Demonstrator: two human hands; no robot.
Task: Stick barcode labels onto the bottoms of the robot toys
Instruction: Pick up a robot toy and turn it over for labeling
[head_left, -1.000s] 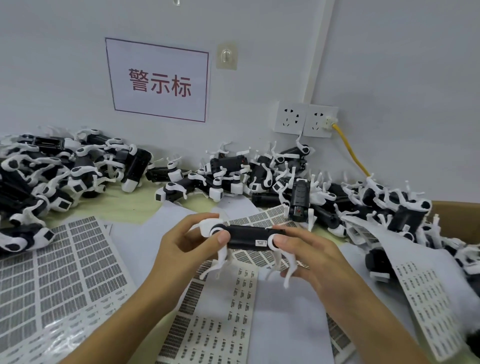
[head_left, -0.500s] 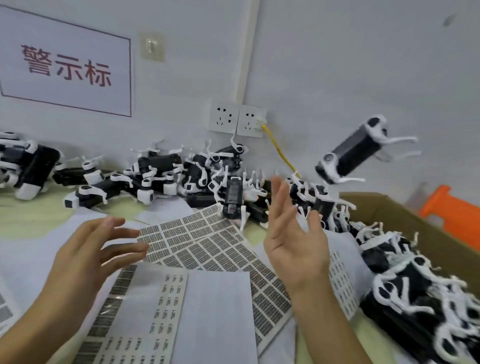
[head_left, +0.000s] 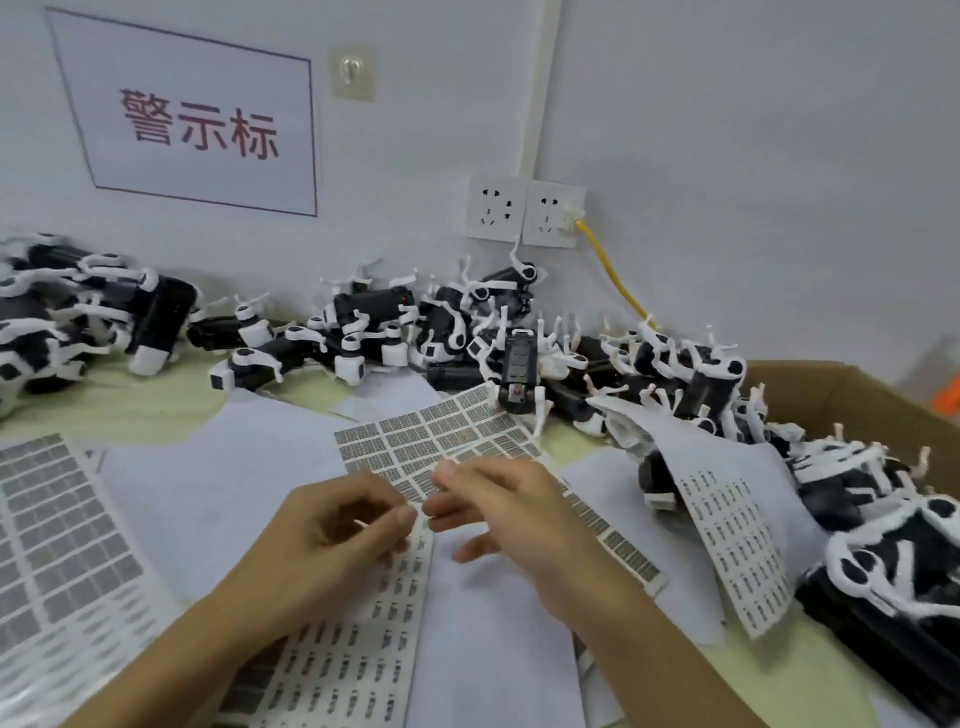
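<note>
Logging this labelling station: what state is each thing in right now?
Left hand: fingers curled, over label sheet, grip unclear.
Right hand: fingers loosely bent, holds no toy.
Label sheet: flat, partly used.
Cardboard box: open, toys inside.
Wall socket: yellow cable plugged.

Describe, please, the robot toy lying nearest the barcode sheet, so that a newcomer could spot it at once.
Start at the double wall socket and drop straight down to the heap of black-and-white toys along the wall. At its front edge one robot toy lies belly-up, pointing toward the camera, overlapping the far corner of the barcode sheet. Unlike its tangled neighbours, it shows a full ribbed underside.
</note>
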